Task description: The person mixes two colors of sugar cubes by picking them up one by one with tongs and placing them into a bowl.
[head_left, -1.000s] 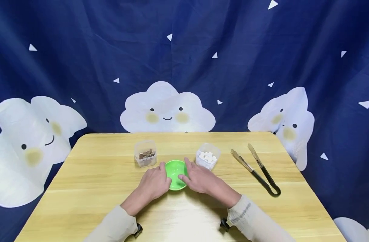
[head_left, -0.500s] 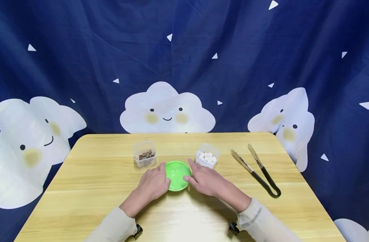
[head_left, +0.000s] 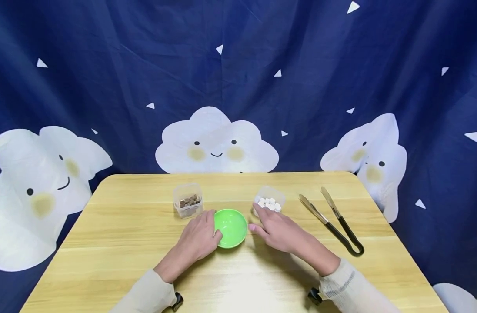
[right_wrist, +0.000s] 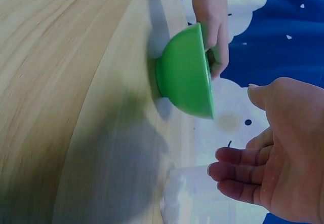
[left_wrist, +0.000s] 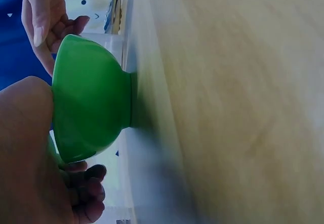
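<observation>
A green bowl [head_left: 231, 229] stands upright on the table, with nothing in it. My left hand [head_left: 199, 237] grips its left rim, thumb over the inside; in the left wrist view, fingers of this hand [left_wrist: 30, 153] curl behind the bowl [left_wrist: 88, 100]. Just right of the bowl, my right hand [head_left: 279, 232] hovers with relaxed fingers and holds nothing. The right wrist view shows a gap between that hand [right_wrist: 283, 153] and the bowl [right_wrist: 187, 74]. Past its fingertips is a clear plastic container of white cubes [head_left: 269, 204], partly covered by the hand in the head view.
Behind the left hand stands a clear container of brown cubes [head_left: 189, 201]. Metal tongs with black handles [head_left: 341, 234] lie spread at the right of the wooden table [head_left: 117, 226]. A blue curtain with clouds [head_left: 238, 65] hangs behind the table.
My right hand has let go of the bowl's right side and drawn away to the right. The bowl has shifted slightly right, while my left hand keeps its grip.
</observation>
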### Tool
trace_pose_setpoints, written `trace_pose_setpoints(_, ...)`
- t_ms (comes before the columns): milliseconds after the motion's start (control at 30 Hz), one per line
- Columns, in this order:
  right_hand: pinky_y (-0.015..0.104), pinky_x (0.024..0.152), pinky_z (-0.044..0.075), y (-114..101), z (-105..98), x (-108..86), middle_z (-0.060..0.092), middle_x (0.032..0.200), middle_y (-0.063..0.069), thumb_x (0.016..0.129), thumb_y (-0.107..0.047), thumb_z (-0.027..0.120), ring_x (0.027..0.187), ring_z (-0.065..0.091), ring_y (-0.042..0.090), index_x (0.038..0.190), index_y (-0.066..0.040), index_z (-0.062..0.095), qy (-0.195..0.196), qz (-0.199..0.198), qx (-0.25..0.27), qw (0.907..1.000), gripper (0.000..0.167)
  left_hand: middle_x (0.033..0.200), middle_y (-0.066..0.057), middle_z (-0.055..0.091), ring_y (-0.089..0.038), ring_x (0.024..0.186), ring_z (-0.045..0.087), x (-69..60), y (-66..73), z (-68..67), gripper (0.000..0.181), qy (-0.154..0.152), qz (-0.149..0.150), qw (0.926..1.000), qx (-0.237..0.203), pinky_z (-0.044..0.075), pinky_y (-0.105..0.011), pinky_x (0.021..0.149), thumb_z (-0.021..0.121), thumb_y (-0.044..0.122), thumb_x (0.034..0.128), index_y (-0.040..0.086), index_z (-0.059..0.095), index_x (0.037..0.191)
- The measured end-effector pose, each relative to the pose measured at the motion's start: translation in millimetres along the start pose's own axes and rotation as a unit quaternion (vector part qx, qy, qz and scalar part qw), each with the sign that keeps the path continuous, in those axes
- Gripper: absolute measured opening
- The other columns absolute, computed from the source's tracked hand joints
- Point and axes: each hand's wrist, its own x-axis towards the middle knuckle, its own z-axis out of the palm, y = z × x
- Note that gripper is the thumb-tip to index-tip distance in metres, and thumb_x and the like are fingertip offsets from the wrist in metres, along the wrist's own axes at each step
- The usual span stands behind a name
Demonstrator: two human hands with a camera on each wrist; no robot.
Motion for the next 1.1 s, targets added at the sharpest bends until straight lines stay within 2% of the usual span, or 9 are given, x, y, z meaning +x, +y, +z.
trace_pose_setpoints(100, 0.057, 0.114, 0.044, 2.2, -3.4, -4.2, 0.051, 0.152, 0.031, 0.108, -0.047, 0.047, 0.14, 0.053, 0.045, 0.16, 0.0, 0.033, 0.006, -0.003, -0.005, 1.0, 0.071, 0.136, -0.021, 0.058, -0.034, 0.126, 0.058, -1.3, -0.5, -1.0, 0.08, 0.005, 0.008, 0.9999, -0.008, 0.05, -0.049, 0.106, 0.058, 0.053, 0.0979, -0.005, 0.043, 0.15)
trace_pose_setpoints(267, 0.056, 0.115, 0.043, 5.9, -9.3, -10.5, 0.051, 0.152, 0.03, 0.108, -0.047, 0.048, 0.141, 0.052, 0.045, 0.158, 0.002, 0.036, 0.021, -0.001, -0.001, 0.9998, 0.071, 0.155, -0.018, 0.047, -0.034, 0.142, 0.049, -1.1, -2.3, -4.2, 0.112, 0.003, 0.03, 0.9991, -0.03, 0.048, -0.051, 0.112, 0.063, 0.081, 0.0821, 0.001, 0.039, 0.157)
trace_pose_setpoints(400, 0.055, 0.114, 0.045, 9.2, -12.4, -14.7, 0.052, 0.151, 0.03, 0.108, -0.048, 0.048, 0.14, 0.054, 0.044, 0.157, 0.002, 0.037, 0.027, 0.003, -0.005, 0.9996, 0.071, 0.157, -0.014, 0.046, -0.031, 0.141, 0.05, -2.0, -4.0, -5.4, 0.126, 0.011, 0.055, 0.9972, -0.05, 0.05, -0.052, 0.11, 0.071, 0.086, 0.0691, 0.004, 0.038, 0.158)
trace_pose_setpoints(467, 0.055, 0.114, 0.045, 10.9, -13.9, -16.8, 0.052, 0.151, 0.031, 0.108, -0.047, 0.049, 0.139, 0.055, 0.044, 0.157, 0.002, 0.037, 0.029, 0.006, -0.008, 0.9995, 0.071, 0.157, -0.013, 0.047, -0.031, 0.14, 0.05, -2.3, -4.6, -6.0, 0.128, 0.016, 0.071, 0.9959, -0.053, 0.05, -0.051, 0.109, 0.075, 0.085, 0.066, 0.004, 0.039, 0.158)
trace_pose_setpoints(733, 0.056, 0.112, 0.046, 19.8, -18.6, -25.2, 0.052, 0.149, 0.032, 0.107, -0.049, 0.051, 0.137, 0.056, 0.045, 0.158, 0.003, 0.037, 0.038, 0.016, -0.007, 0.9991, 0.074, 0.158, -0.016, 0.046, -0.033, 0.143, 0.048, -0.6, -5.3, -3.7, 0.123, 0.026, 0.131, 0.9909, -0.014, 0.046, -0.052, 0.114, 0.068, 0.085, 0.0728, 0.003, 0.038, 0.158)
trace_pose_setpoints(1100, 0.055, 0.111, 0.047, 30.8, -22.7, -34.1, 0.058, 0.144, 0.032, 0.105, -0.054, 0.052, 0.135, 0.058, 0.044, 0.158, 0.003, 0.037, 0.04, 0.017, -0.014, 0.999, 0.079, 0.155, -0.019, 0.05, -0.031, 0.139, 0.05, 0.1, -1.7, -3.6, 0.113, 0.044, 0.161, 0.9855, 0.031, 0.046, -0.045, 0.115, 0.06, 0.082, 0.0831, -0.004, 0.043, 0.154)
